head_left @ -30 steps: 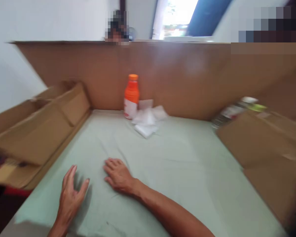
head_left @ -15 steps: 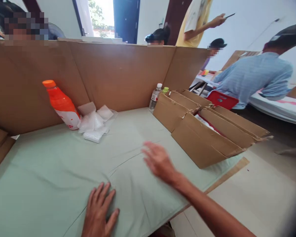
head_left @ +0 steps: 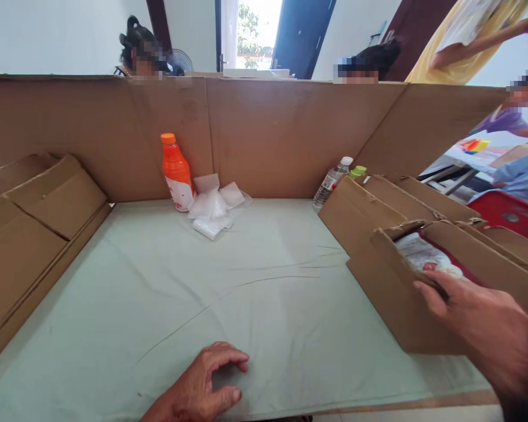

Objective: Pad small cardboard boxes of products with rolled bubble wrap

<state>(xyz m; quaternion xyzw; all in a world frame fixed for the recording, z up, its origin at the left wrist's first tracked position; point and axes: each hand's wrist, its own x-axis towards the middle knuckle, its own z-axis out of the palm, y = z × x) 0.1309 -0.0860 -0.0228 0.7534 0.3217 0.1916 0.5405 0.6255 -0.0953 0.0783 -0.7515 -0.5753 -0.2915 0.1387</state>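
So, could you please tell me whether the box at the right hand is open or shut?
Open: white contents show through the uncovered top of the box, with the right hand at its rim.

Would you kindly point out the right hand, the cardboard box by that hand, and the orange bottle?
Right hand (head_left: 481, 309): head view, on the back of the hand.
Cardboard box (head_left: 393, 296): head view, on its outer side wall.
Orange bottle (head_left: 176, 169): head view, on its body.
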